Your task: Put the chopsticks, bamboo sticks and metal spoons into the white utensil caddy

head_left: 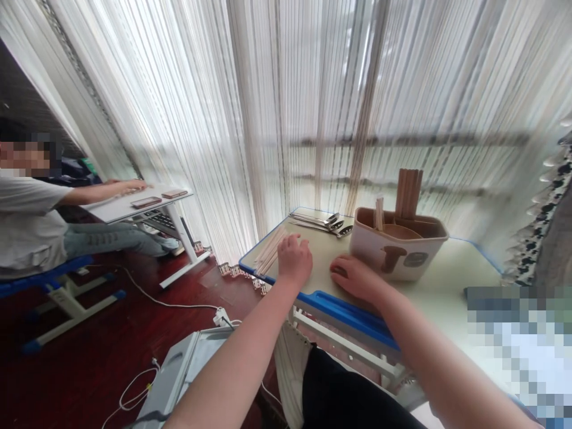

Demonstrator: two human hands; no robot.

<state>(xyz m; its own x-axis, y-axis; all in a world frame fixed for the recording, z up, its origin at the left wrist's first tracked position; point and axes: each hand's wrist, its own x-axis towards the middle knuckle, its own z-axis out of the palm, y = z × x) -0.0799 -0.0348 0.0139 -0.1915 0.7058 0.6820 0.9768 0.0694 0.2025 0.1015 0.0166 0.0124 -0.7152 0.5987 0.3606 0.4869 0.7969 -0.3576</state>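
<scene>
My left hand (295,259) is over the left part of the light tabletop (322,250), fingers loosely bent and slightly apart, nothing visibly held. Right beside it lies a bunch of wooden chopsticks (271,249); whether the fingers touch them I cannot tell. My right hand (356,277) rests on the table by the front left corner of a white and brown utensil holder (397,250). Its fingers curve with a gap at the thumb, and no object shows in them. Several metal spoons (330,223), some slotted, lie at the table's back edge.
More chopsticks (409,193) stand upright in the holder, with a few lighter sticks (379,213) in its front left. Sheer curtains (304,107) hang behind the table. At left, a person (31,220) sits at another desk (129,202). A white cable (147,298) crosses the floor.
</scene>
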